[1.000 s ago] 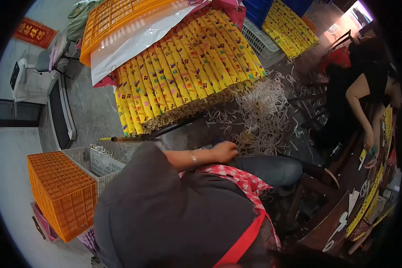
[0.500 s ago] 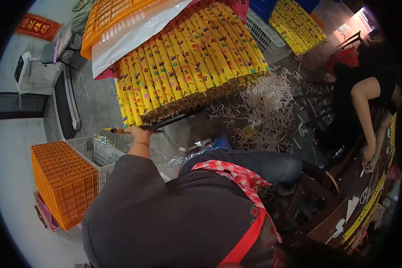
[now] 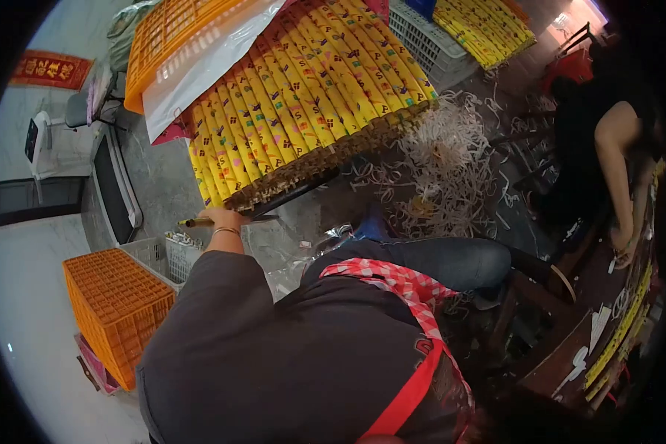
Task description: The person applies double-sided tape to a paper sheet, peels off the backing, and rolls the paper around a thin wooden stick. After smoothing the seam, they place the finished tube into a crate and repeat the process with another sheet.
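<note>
Reaching out with the left hand point(image 3: 226, 220) to the near left corner of a broad stack of yellow printed bundles point(image 3: 296, 96). Fingers point(image 3: 218, 213): curled rather than spread, set at the stack's lowest corner and over a short rod point(image 3: 191, 222), which juts out beyond them. Cannot tell whether closed round the rod, the bundle edge or both. Right hand: not in view, so cannot tell how open or what held. Stage, by judgement: a one-handed hold or steadying at the corner, arm stretched well out. Any shift of the stack from there would call for a firm, level grip, with care for the ragged brown ends along the near edge. Bundles: laid side by side in a slanting row, above a dark bar point(image 3: 296, 196). Adjoining: white sheet point(image 3: 200, 78) along the upper left side, orange crate point(image 3: 174, 44) beyond it. Lower left: second orange crate point(image 3: 118, 285) beside a pale crate point(image 3: 152, 255). Floor, right of the stack: loose heap of pale strips point(image 3: 451, 155). Far right: co-worker point(image 3: 592, 111) in black, bent over a dark bench point(image 3: 555, 355), with white pieces point(image 3: 599, 325) and yellow lengths point(image 3: 621, 333) along it. Beyond: further yellow bundles point(image 3: 481, 29) near a grey crate point(image 3: 429, 44).
</note>
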`<action>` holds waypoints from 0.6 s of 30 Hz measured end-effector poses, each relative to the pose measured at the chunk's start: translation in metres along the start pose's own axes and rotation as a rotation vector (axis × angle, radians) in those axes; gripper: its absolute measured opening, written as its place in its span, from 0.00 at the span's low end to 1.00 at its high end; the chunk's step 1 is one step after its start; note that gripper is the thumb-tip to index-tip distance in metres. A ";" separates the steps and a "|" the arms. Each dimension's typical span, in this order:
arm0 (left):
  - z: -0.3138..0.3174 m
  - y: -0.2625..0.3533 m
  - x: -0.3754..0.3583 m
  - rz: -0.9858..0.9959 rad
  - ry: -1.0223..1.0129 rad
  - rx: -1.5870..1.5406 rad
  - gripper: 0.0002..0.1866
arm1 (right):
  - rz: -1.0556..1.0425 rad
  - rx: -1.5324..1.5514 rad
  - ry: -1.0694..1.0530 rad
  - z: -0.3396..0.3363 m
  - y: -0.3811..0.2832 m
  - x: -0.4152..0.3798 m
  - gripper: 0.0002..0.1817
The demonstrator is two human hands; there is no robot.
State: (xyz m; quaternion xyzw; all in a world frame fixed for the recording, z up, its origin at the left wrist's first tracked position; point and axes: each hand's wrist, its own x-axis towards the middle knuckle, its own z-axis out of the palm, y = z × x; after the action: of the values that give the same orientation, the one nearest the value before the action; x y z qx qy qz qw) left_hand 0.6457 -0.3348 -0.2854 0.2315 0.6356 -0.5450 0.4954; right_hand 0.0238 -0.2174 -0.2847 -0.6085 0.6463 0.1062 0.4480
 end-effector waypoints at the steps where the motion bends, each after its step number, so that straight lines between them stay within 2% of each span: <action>1: -0.013 0.054 0.028 0.625 -0.178 0.120 0.40 | -0.015 -0.005 -0.006 -0.001 -0.001 0.003 0.21; 2: -0.029 0.103 0.052 1.245 -0.349 0.244 0.40 | -0.022 -0.010 -0.009 -0.002 -0.001 0.003 0.21; 3: -0.016 0.022 0.010 1.264 -0.377 0.161 0.37 | -0.023 -0.014 -0.010 -0.003 0.001 0.003 0.21; 4: -0.015 0.021 0.006 1.257 -0.376 0.166 0.37 | -0.020 -0.014 -0.009 -0.003 0.002 0.003 0.21; 5: -0.014 0.026 0.001 0.901 -0.957 -0.616 0.34 | -0.016 -0.010 -0.004 -0.003 0.003 0.001 0.21; 6: -0.009 0.030 -0.003 0.338 -1.415 -1.376 0.31 | -0.009 -0.004 0.009 -0.004 0.005 0.000 0.21; 7: 0.001 0.027 -0.001 -0.452 -1.679 -2.083 0.29 | 0.004 0.007 0.035 -0.005 0.006 -0.001 0.21; 8: 0.013 0.013 -0.002 -0.482 -1.629 -2.072 0.29 | 0.024 0.025 0.069 -0.006 0.007 -0.001 0.21; 11: 0.004 -0.028 -0.023 -0.272 -1.559 -2.029 0.28 | 0.091 0.082 0.164 -0.005 0.013 -0.011 0.20; 12: -0.005 -0.027 -0.020 -0.292 -1.520 -2.016 0.28 | 0.111 0.096 0.188 -0.004 0.016 -0.016 0.20; 15: -0.032 0.002 0.002 -0.437 -1.516 -2.003 0.37 | 0.146 0.137 0.265 -0.006 0.021 -0.021 0.20; 17: -0.056 0.068 0.048 -0.037 -0.997 -1.672 0.29 | 0.168 0.165 0.308 -0.007 0.023 -0.027 0.20; 18: -0.047 0.064 0.083 -0.052 -0.980 -1.650 0.29 | 0.178 0.179 0.326 -0.006 0.024 -0.030 0.20</action>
State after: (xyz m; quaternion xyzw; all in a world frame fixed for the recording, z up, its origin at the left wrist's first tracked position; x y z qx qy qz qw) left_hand 0.6482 -0.2928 -0.3928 -0.4581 0.5461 0.0272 0.7009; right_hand -0.0038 -0.1949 -0.2700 -0.5159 0.7684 -0.0126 0.3786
